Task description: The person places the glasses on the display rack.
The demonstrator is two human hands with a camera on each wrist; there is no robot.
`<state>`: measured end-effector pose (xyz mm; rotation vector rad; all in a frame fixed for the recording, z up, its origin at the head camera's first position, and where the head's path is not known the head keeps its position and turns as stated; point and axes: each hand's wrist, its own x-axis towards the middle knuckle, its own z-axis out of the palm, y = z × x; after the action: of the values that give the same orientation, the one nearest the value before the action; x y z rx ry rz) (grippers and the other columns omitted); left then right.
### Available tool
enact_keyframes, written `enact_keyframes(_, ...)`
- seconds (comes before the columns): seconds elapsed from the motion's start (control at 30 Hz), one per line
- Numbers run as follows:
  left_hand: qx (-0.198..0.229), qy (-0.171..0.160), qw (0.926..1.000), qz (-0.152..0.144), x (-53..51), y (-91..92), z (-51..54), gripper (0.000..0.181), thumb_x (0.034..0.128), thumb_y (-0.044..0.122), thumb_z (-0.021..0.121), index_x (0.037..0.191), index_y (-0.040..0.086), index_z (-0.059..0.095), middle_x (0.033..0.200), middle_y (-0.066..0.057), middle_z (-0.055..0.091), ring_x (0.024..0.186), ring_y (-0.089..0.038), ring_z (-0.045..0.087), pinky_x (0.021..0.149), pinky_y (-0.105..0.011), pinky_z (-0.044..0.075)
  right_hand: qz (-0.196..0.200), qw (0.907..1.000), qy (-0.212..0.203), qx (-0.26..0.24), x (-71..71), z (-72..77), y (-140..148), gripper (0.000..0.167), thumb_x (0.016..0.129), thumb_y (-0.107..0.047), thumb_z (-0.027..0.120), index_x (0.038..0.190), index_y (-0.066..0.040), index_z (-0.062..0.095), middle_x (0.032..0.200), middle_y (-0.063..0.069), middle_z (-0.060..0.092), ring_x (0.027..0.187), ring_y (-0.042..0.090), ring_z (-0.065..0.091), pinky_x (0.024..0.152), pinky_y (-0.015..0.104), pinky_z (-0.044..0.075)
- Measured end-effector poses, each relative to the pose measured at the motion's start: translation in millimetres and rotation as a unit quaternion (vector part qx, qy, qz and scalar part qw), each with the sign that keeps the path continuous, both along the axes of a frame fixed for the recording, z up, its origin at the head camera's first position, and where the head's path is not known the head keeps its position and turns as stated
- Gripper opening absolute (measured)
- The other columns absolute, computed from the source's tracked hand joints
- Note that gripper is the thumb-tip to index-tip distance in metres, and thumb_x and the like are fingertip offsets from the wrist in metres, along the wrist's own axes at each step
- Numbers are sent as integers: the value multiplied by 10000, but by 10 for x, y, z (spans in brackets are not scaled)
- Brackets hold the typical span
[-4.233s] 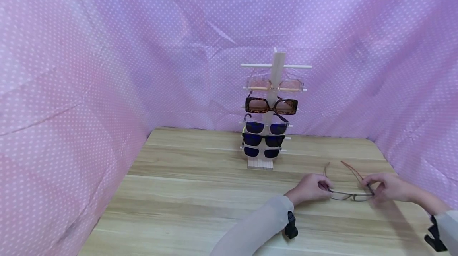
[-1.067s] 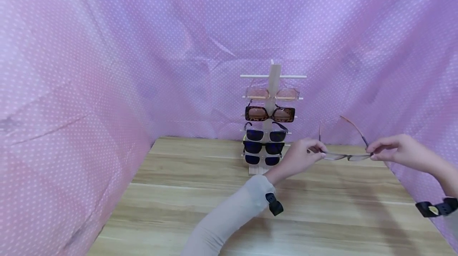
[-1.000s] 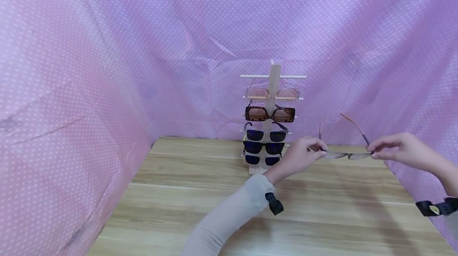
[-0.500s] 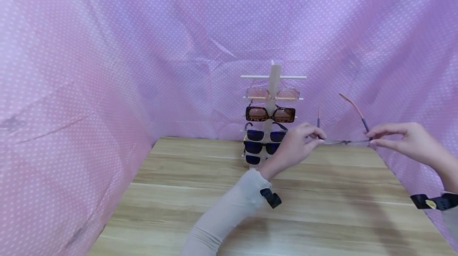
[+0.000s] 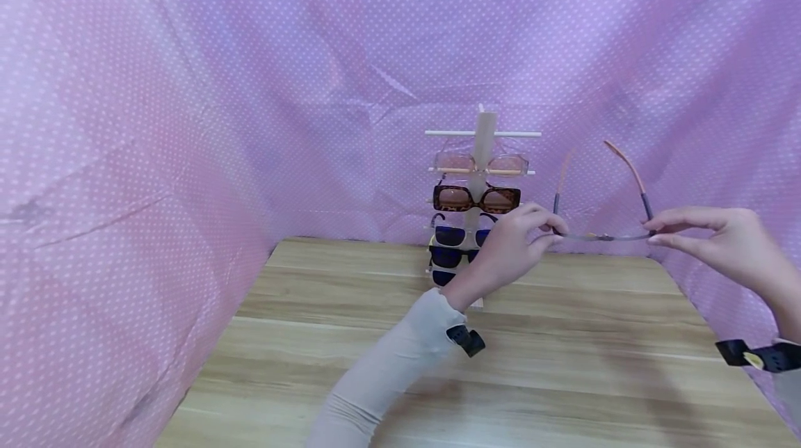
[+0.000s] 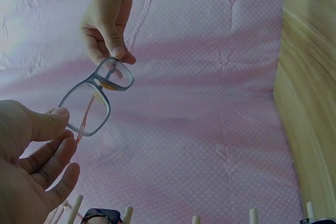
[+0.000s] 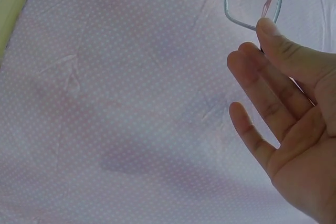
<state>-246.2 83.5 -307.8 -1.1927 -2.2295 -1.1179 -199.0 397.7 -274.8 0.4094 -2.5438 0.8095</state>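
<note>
A pair of eyeglasses [image 5: 603, 236] with clear lenses and a thin grey frame is held in the air, right of the display stand [image 5: 484, 129]. Its orange-tipped temples [image 5: 628, 164] are unfolded and point away and up. My left hand [image 5: 514, 248] pinches the frame's left corner between thumb and fingers, as the left wrist view also shows the eyeglasses [image 6: 94, 90]. At the opposite corner, my right hand [image 5: 726, 246] pinches the frame by its hinge. In the right wrist view the right hand [image 7: 294, 103] has thumb and index finger on the rim, other fingers extended.
Several pairs hang on the stand, among them pink-tinted glasses [image 5: 455, 163], tortoiseshell sunglasses [image 5: 477, 199] and dark sunglasses [image 5: 446, 257]. A bare white rod [image 5: 450, 133] crosses its top. The wooden table [image 5: 281, 337] lies below, with a pink dotted cloth [image 5: 313, 86] behind.
Both hands have raised the eyeglasses from near the tabletop to stand height. The frame has tipped so the temples point higher. My left forearm now covers the lower sunglasses partly.
</note>
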Motion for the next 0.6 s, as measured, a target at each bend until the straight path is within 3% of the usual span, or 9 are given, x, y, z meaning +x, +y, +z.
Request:
enact_keyframes(0.27,195,77,9997,-84,-20,-135,55,91,962,127,708,1042,152,743,1069,35,684,1038,-52,632,930,-66,431,62,9998,123,-110,39,50,-141,251,833,21,798,1052,-101,785,892,-376,683,891,-254,557,840,-49,297)
enact_keyframes(0.5,561,346,9971,-375,-64,-214,102,73,928,84,740,997,107,743,1044,-11,704,1021,-112,650,924,-88,451,425,9970,636,-123,62,87,-229,315,793,106,789,1045,-82,784,925,-359,687,919,-223,578,922,-39,312)
enact_keyframes(0.6,530,520,9967,-312,-86,-252,121,69,929,97,743,994,118,746,1042,-1,711,1009,-101,645,865,-70,445,581,9944,883,-61,63,101,-279,355,756,156,787,1036,-61,783,941,-346,694,889,-195,602,927,-26,340)
